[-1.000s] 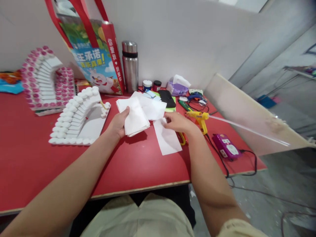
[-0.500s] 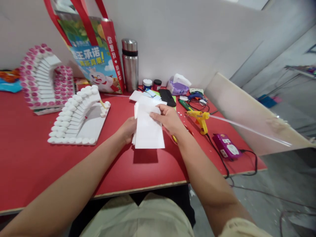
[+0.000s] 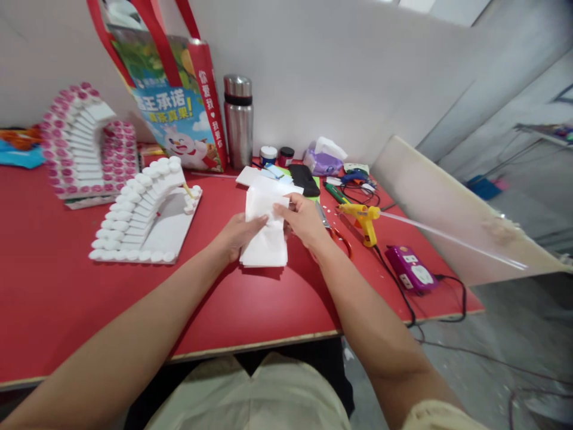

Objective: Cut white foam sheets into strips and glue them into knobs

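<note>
Both my hands hold a stack of white foam sheets [image 3: 265, 239] standing on its lower edge on the red table [image 3: 58, 286]. My left hand [image 3: 239, 234] grips the stack's left side, thumb across the front. My right hand [image 3: 302, 220] pinches its upper right edge with closed fingers. More white sheets [image 3: 250, 175] lie flat just behind the stack.
A white stepped model [image 3: 145, 212] and a pink-dotted one [image 3: 85, 146] stand at left. Behind are a printed bag [image 3: 176, 113], a steel flask [image 3: 238, 119], small jars, tissues and a black case. Scissors [image 3: 335, 230], a yellow glue gun [image 3: 362, 218] and a purple power strip [image 3: 412, 276] lie at right.
My right hand picked up the loose sheet from the table and laid it on the stack in my left hand. Both hands now square the stack upright on the table.
</note>
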Tool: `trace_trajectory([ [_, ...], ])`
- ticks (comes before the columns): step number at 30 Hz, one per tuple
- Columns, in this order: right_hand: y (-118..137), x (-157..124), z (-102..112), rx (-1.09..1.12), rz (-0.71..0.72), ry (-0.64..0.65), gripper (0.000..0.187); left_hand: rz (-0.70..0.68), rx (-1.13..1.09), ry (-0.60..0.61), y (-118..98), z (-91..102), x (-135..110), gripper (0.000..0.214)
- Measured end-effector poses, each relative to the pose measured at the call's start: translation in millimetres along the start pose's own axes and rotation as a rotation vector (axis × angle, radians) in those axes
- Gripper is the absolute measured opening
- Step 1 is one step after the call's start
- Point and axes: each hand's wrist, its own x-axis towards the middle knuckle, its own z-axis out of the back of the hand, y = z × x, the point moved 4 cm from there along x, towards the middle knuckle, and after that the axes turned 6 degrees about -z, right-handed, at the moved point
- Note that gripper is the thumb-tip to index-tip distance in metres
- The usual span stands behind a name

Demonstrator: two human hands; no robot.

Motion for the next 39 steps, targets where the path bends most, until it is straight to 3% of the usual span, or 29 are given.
trace_trajectory([
  [4, 8, 5, 37, -0.279, 0.188, -0.307, 0.023, -0.089, -0.249, -0.202, -21, 17.9, 8, 0.013],
  [6, 6, 9, 46, -0.497, 0.249, -0.345, 0.024, -0.144, -0.395, -0.270, -32, 26.6, 12, 0.018],
  [9, -4, 12, 35, -0.721, 0.219, -0.118, 0.027, -0.151, -0.465, -0.343, -38, 34.3, 15, 0.023],
  [12, -10, 7, 12, -0.896, 0.190, 0.131, 0.018, -0.094, -0.461, -0.326, -35, 33.5, 15, 0.027],
  [15, -7, -1, -1, -0.992, 0.210, 0.243, 0.011, -0.093, -0.453, -0.322, -33, 34.0, 16, 0.031],
  [18, 1, -5, 2, -0.915, 0.214, 0.300, 0.010, -0.121, -0.452, -0.335, -33, 38.0, 18, 0.035],
  [21, 6, -8, 9, -0.682, 0.133, 0.415, 0.010, -0.137, -0.451, -0.335, -35, 40.6, 19, 0.037],
  [22, 7, -7, 13, -0.627, 0.119, 0.403, 0.017, -0.135, -0.448, -0.335, -35, 40.5, 19, 0.036],
  [24, 7, -3, 23, -0.640, 0.140, 0.236, 0.026, -0.121, -0.440, -0.334, -35, 38.9, 18, 0.036],
  [27, 3, 5, 34, -0.889, 0.211, -0.059, 0.025, -0.109, -0.427, -0.348, -35, 35.7, 15, 0.036],
  [31, -7, 13, 35, -1.135, 0.127, -0.104, 0.061, -0.101, -0.421, -0.337, -34, 33.9, 15, 0.036],
  [33, -9, 15, 33, -1.194, 0.066, -0.081, 0.068, -0.096, -0.421, -0.325, -32, 34.5, 17, 0.036],
  [35, -8, 16, 30, -1.212, 0.063, -0.051, 0.060, -0.092, -0.418, -0.316, -30, 35.4, 18, 0.035],
  [39, -5, 16, 32, -1.142, 0.104, -0.087, 0.022, -0.091, -0.412, -0.311, -28, 36.5, 19, 0.036],
])
